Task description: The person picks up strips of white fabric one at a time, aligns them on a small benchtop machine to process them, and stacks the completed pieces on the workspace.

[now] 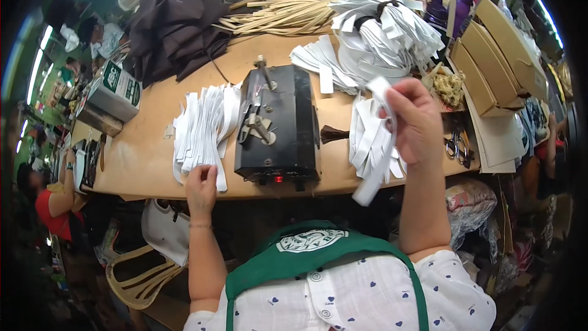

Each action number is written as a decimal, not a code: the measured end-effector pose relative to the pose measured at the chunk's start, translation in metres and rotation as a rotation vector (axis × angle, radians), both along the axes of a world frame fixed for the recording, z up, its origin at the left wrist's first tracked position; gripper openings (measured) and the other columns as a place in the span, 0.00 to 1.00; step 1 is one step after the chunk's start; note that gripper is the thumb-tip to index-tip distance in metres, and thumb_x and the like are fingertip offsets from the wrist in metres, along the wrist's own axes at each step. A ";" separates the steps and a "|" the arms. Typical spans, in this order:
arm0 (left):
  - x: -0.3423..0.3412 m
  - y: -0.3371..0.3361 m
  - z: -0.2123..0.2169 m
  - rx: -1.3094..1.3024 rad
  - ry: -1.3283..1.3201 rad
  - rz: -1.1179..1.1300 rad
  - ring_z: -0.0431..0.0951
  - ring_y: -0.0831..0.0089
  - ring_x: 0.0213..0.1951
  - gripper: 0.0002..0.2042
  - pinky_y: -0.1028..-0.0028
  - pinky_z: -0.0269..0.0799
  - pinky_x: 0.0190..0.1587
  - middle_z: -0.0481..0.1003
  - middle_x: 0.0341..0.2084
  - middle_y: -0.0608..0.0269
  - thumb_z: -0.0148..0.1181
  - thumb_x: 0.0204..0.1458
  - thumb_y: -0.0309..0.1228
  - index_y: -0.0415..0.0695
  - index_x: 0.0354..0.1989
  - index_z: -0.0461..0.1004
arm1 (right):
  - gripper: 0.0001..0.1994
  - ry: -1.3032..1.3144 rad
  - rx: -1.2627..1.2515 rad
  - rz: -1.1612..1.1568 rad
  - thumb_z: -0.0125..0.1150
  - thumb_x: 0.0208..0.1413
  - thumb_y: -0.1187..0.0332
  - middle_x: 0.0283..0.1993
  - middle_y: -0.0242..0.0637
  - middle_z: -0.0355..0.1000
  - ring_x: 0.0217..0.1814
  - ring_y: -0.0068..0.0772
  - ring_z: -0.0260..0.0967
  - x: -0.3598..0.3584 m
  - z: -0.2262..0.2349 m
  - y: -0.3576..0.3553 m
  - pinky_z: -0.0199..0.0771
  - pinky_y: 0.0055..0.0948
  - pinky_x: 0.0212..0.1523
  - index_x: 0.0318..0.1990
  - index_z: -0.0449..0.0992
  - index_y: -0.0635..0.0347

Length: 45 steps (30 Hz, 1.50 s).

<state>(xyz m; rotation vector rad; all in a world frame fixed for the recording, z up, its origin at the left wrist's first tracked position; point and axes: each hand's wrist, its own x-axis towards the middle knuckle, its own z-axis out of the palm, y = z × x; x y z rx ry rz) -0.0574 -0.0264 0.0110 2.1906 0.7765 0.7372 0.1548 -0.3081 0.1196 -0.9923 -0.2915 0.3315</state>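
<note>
- A person in a white spotted shirt and green apron sits at the near edge of a wooden surface (153, 165), seen from above.
- The right hand (413, 119) is raised above the surface's near right part, fingers pinched on one white strip (376, 147) that hangs folded from the grip down past the near edge.
- Under that hand lies a loose pile of white strips (367, 138), just right of a black box-shaped machine (278, 125) at the middle of the near edge.
- The left hand (201, 187) rests at the near edge, fingertips curled onto the bottom of a fanned stack of white strips (202, 125) left of the machine.
- The step in hand looks like taking a single strip from the right pile.
- A next move would call for bringing that strip level with the machine's top lever (257, 125) while the left hand steadies its stack.
- Scissors (456, 146) lie near the right edge.
</note>
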 end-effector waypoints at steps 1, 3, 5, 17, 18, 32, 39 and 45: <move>0.009 0.005 -0.002 0.107 0.086 -0.016 0.68 0.70 0.24 0.10 0.75 0.62 0.27 0.68 0.19 0.57 0.54 0.43 0.31 0.36 0.22 0.68 | 0.06 0.007 -0.042 -0.061 0.55 0.43 0.74 0.23 0.33 0.65 0.20 0.23 0.64 0.004 -0.005 -0.007 0.63 0.17 0.18 0.28 0.65 0.61; 0.028 0.013 -0.008 0.333 0.171 -0.033 0.66 0.63 0.23 0.12 0.70 0.62 0.27 0.66 0.18 0.52 0.56 0.40 0.34 0.37 0.19 0.66 | 0.06 -0.038 -0.142 -0.194 0.55 0.43 0.74 0.23 0.33 0.65 0.20 0.23 0.64 0.025 -0.026 -0.021 0.62 0.17 0.19 0.28 0.65 0.61; 0.042 0.016 -0.018 0.481 0.229 -0.004 0.66 0.60 0.24 0.15 0.67 0.62 0.27 0.67 0.20 0.51 0.58 0.38 0.39 0.38 0.20 0.66 | 0.07 -0.197 -0.440 -0.360 0.56 0.43 0.73 0.25 0.35 0.66 0.25 0.25 0.64 0.062 -0.064 -0.037 0.64 0.19 0.25 0.30 0.66 0.64; 0.083 0.033 -0.014 0.642 0.368 -0.075 0.69 0.61 0.32 0.14 0.65 0.68 0.29 0.65 0.26 0.59 0.58 0.36 0.37 0.43 0.29 0.67 | 0.13 -0.399 -0.791 -0.462 0.57 0.42 0.69 0.36 0.36 0.64 0.42 0.30 0.60 0.047 -0.073 -0.067 0.60 0.24 0.42 0.36 0.66 0.65; 0.091 0.034 -0.011 0.648 0.392 -0.123 0.69 0.61 0.32 0.13 0.65 0.68 0.29 0.65 0.26 0.59 0.58 0.37 0.37 0.43 0.28 0.67 | 0.13 -0.401 -0.775 -0.443 0.57 0.42 0.70 0.36 0.36 0.64 0.41 0.29 0.60 0.040 -0.072 -0.064 0.60 0.24 0.42 0.36 0.66 0.65; 0.107 0.094 -0.010 -0.270 -0.023 -0.075 0.70 0.65 0.24 0.11 0.72 0.65 0.29 0.69 0.20 0.52 0.45 0.46 0.34 0.38 0.22 0.67 | 0.10 -0.416 -0.785 -0.303 0.57 0.42 0.72 0.40 0.35 0.63 0.39 0.22 0.61 -0.005 -0.063 -0.059 0.61 0.20 0.37 0.34 0.66 0.63; 0.006 0.004 0.103 -0.666 -0.577 -0.403 0.66 0.77 0.21 0.07 0.80 0.63 0.25 0.64 0.17 0.64 0.41 0.48 0.28 0.38 0.27 0.64 | 0.04 -0.536 -0.505 0.437 0.54 0.44 0.73 0.26 0.32 0.67 0.30 0.22 0.62 -0.054 -0.014 -0.018 0.61 0.19 0.31 0.26 0.70 0.65; -0.007 -0.093 0.126 -0.474 0.007 -0.993 0.66 0.68 0.23 0.08 0.74 0.62 0.27 0.65 0.21 0.57 0.43 0.48 0.29 0.36 0.30 0.64 | 0.27 -0.233 0.016 0.932 0.54 0.47 0.61 0.52 0.41 0.54 0.53 0.30 0.53 -0.099 -0.004 0.043 0.54 0.27 0.50 0.53 0.54 0.63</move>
